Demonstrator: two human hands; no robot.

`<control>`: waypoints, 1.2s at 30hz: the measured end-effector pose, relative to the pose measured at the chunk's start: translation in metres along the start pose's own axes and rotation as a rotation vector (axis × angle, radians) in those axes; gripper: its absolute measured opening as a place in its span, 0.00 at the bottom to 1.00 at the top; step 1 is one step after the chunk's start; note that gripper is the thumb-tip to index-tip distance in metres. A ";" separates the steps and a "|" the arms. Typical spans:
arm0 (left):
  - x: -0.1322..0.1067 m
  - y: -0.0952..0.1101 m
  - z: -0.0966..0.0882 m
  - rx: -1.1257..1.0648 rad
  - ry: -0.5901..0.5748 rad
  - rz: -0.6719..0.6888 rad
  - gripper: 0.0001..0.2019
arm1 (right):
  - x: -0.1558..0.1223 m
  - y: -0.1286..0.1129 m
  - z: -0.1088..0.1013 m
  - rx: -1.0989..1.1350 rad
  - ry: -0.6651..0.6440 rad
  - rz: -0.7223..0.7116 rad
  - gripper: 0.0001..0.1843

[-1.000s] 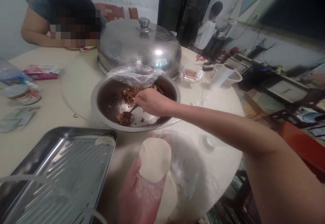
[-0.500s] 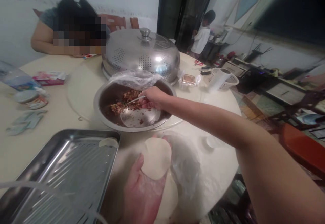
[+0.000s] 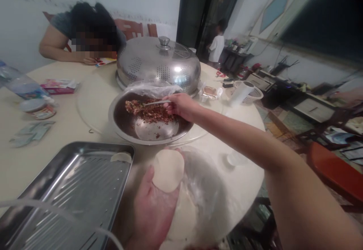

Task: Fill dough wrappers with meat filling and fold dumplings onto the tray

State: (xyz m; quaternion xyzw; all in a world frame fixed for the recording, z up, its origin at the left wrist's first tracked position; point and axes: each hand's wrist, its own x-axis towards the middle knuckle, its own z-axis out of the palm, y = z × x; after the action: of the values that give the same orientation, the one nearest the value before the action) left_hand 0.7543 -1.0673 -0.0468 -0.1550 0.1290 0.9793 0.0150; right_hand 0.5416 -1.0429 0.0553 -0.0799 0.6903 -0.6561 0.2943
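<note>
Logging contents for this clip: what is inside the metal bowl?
Chopped filling, with a clump on the utensil in the right hand. Crumpled plastic at the back and that hand cover parts of the bowl; what lies beneath cannot be seen.

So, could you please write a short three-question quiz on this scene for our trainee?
1. True or false: a flat round of dough lies on the left hand.
2. What does the right hand hold, and over what?
3. Where in the metal tray is the smaller-looking piece of dough? (a) near left corner (b) middle (c) far right corner

Key: 1. True. 2. A utensil, over the bowl. 3. c.
</note>
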 end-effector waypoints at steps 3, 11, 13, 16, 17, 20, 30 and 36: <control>0.000 0.006 0.011 -0.090 0.148 0.102 0.20 | -0.030 0.004 -0.030 0.090 -0.014 -0.054 0.14; 0.004 0.006 0.032 -0.178 0.249 0.183 0.25 | -0.126 0.063 -0.089 0.105 -0.006 -0.084 0.14; 0.005 0.002 0.036 -0.161 0.273 0.166 0.26 | -0.138 0.074 -0.092 0.025 0.012 -0.140 0.20; 0.007 -0.004 0.040 -0.114 0.334 0.174 0.27 | -0.149 0.083 -0.089 -0.108 0.049 -0.267 0.22; 0.008 -0.005 0.040 -0.104 0.345 0.179 0.27 | -0.152 0.085 -0.088 -0.156 0.063 -0.319 0.22; 0.010 -0.006 0.039 -0.107 0.337 0.179 0.25 | -0.159 0.088 -0.086 -0.335 0.100 -0.504 0.21; 0.008 -0.002 0.041 -0.132 0.323 0.150 0.24 | -0.179 0.091 -0.084 -0.987 0.065 -1.284 0.11; 0.007 -0.005 0.043 -0.093 0.303 0.172 0.23 | -0.188 0.094 -0.077 -1.269 -0.022 -1.474 0.11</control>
State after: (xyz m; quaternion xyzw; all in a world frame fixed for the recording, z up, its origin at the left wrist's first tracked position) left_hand 0.7354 -1.0513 -0.0108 -0.2895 0.0970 0.9474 -0.0958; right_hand 0.6810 -0.8711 0.0200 -0.6422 0.6895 -0.1809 -0.2818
